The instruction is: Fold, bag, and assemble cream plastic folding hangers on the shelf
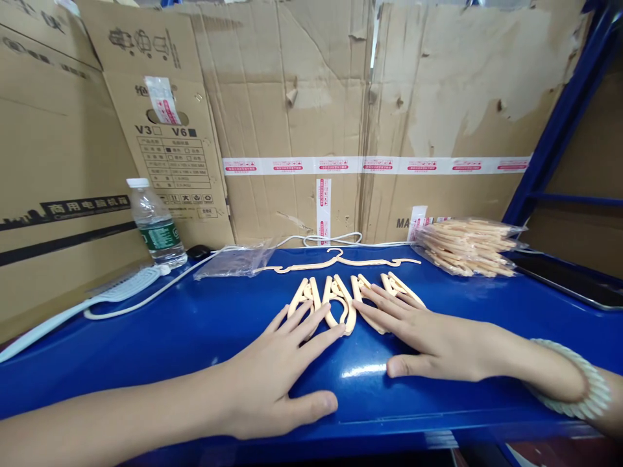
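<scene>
Several cream-coloured folded hangers (pixel 339 305) lie in a row on the blue tabletop. My left hand (pixel 287 363) is spread flat, its fingertips over the leftmost folded hanger (pixel 296 301) and reaching the one beside it. My right hand (pixel 418 334) lies palm down with fingers stretched out over the folded hangers on the right, partly hiding them. Neither hand grips anything. Behind the row lies an unfolded hanger (pixel 360 261) with its hook pointing away from me. A beaded bracelet circles my right wrist.
A clear bag of cream hangers (pixel 467 246) stands at the back right, beside a dark phone or tablet (pixel 574 280). Toward the left are an empty-looking plastic bag (pixel 233 261), a water bottle (pixel 158 227), a white brush-like object (pixel 126 285) and a cable. Cardboard (pixel 292 117) walls the back.
</scene>
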Demonstrator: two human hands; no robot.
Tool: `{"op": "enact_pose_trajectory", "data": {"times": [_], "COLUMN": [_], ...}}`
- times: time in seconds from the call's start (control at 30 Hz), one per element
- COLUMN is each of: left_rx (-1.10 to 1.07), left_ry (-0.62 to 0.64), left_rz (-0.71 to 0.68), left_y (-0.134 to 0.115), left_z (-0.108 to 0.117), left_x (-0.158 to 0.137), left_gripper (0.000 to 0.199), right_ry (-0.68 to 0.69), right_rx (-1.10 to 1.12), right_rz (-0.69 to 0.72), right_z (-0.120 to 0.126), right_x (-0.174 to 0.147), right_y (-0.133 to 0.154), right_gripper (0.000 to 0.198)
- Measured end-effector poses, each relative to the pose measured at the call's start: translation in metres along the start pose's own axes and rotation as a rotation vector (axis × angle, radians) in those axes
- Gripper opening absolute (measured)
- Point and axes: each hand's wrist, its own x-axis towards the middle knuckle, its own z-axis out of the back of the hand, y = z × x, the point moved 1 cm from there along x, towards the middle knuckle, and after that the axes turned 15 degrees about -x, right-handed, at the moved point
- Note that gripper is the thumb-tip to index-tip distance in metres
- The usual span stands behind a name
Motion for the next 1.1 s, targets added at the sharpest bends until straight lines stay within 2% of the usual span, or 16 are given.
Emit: {"op": "enact_pose_trajectory", "data": {"times": [0.27, 0.43, 0.53, 0.67, 0.77, 0.87, 0.97, 1.1], "left_rx": [0.079, 0.112, 0.131, 0.149, 0.155, 0.205, 0.266, 0.280], "left_ry": [0.021, 0.025, -0.037, -0.145, -0.152, -0.127, -0.082, -0.078], "left_rz": [0.025, 0.035, 0.006, -0.176, -0.385, -0.539, -0.595, -0.611], "left_y": [0.012, 0.016, 0.020, 0.022, 0.019, 0.014, 0.011, 0.012], "left_z": [0.012, 0.012, 0.010, 0.010, 0.010, 0.010, 0.010, 0.010], "left_x": [0.011, 0.012, 0.011, 0.012, 0.013, 0.013, 0.013, 0.012], "left_gripper": [0.069, 0.070, 0.070, 0.052, 0.035, 0.025, 0.022, 0.020], "right_ry": [-0.113, -0.185, -0.380, -0.728, -0.741, -0.692, -0.630, -0.545], "right_rx": [-0.075, -0.132, -0.104, 0.015, 0.004, -0.073, -0.141, -0.149], "right_rz": [-0.021, -0.039, -0.103, -0.306, -0.424, -0.416, -0.351, -0.250], "right_z": [-0.012, -0.014, -0.010, -0.003, -0.006, -0.015, -0.025, -0.033], "right_x": [0.017, 0.024, 0.028, 0.030, 0.030, 0.032, 0.039, 0.047], "right_y": [-0.009, -0.007, -0.016, -0.058, -0.101, -0.134, -0.151, -0.157], "right_gripper": [0.079, 0.077, 0.072, 0.054, 0.043, 0.038, 0.039, 0.046]}}
